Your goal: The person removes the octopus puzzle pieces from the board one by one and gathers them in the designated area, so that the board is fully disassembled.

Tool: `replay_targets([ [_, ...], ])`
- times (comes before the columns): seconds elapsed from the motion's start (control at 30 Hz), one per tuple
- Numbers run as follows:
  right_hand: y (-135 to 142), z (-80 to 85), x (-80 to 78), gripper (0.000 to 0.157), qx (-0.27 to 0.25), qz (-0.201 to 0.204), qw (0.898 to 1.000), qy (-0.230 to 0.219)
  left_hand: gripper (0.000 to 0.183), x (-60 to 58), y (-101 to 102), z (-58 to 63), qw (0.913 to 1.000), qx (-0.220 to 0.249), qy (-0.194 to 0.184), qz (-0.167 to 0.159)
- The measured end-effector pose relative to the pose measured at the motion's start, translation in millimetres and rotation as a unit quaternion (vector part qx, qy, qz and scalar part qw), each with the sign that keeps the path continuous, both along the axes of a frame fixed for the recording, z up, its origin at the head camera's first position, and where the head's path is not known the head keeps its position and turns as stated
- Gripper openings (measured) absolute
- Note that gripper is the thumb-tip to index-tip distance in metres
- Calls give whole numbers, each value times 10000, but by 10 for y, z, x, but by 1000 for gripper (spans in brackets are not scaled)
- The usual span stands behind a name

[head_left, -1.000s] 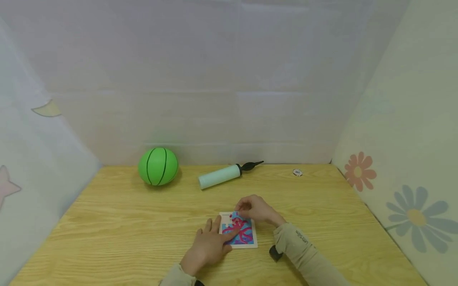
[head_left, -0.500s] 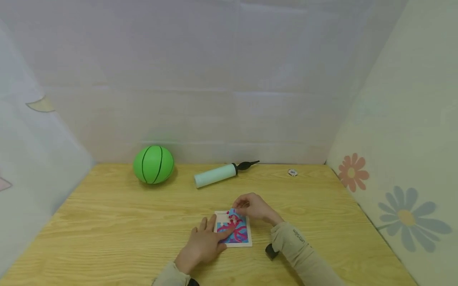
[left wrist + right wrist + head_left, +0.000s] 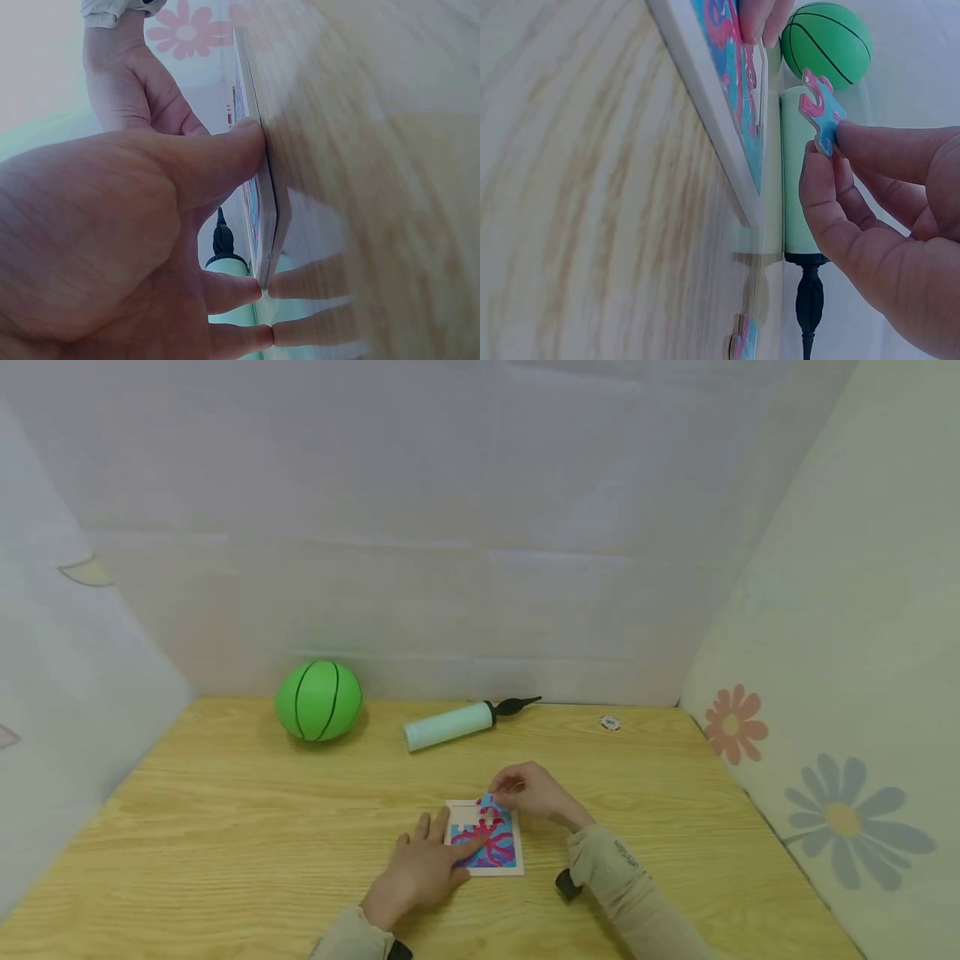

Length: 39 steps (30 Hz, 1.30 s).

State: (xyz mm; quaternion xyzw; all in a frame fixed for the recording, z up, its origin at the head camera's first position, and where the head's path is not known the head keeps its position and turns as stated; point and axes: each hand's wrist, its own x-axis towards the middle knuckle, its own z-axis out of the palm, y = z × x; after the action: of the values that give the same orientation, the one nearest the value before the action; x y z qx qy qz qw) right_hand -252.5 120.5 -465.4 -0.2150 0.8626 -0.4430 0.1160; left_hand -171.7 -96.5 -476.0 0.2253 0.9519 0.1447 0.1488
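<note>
A jigsaw puzzle [image 3: 491, 855] with a pink octopus on blue and purple lies in a white-edged tray [image 3: 517, 870], its bare backing showing at the upper left. My left hand [image 3: 423, 868] rests on it with fingers extended, the index over the picture and the thumb at the tray's near edge [image 3: 262, 161]. My right hand [image 3: 536, 792] pinches a blue and pink puzzle piece [image 3: 823, 112] between thumb and fingertips. That piece is held tilted above the tray's far side, apart from the picture in the right wrist view.
More puzzle pieces [image 3: 744, 341] lie on the table beyond the tray's right side. Towards the back stand a green ball [image 3: 318, 702] and a pale green hand pump [image 3: 450, 725] with a black nozzle. A round white chip [image 3: 610, 722] lies at the back right.
My right hand has raised the puzzle piece slightly and tilted it, showing more backing beneath. My left hand stays on the puzzle. The head view has shifted a little.
</note>
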Motion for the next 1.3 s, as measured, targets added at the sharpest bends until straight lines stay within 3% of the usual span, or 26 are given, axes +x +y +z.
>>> replay_targets([
  [0.17,14,100,55,11,127,87,9997,188,47,2,-6,-7,10000,-43,28,-15],
  [0.33,109,-63,-74,10,111,59,9995,301,46,7,4,-2,9999,-105,57,9],
  [0.6,214,1,-64,9,148,-81,9996,223,48,6,32,12,9998,-199,65,-21],
  [0.83,320,72,-45,10,-46,6,9999,-102,47,34,19,32,9996,-287,84,11],
  [0.97,423,82,-51,11,-70,119,9999,47,48,35,22,21,9995,-289,109,23],
  [1.3,708,78,-61,13,-359,-15,9991,-207,47,47,14,15,9995,-226,212,41],
])
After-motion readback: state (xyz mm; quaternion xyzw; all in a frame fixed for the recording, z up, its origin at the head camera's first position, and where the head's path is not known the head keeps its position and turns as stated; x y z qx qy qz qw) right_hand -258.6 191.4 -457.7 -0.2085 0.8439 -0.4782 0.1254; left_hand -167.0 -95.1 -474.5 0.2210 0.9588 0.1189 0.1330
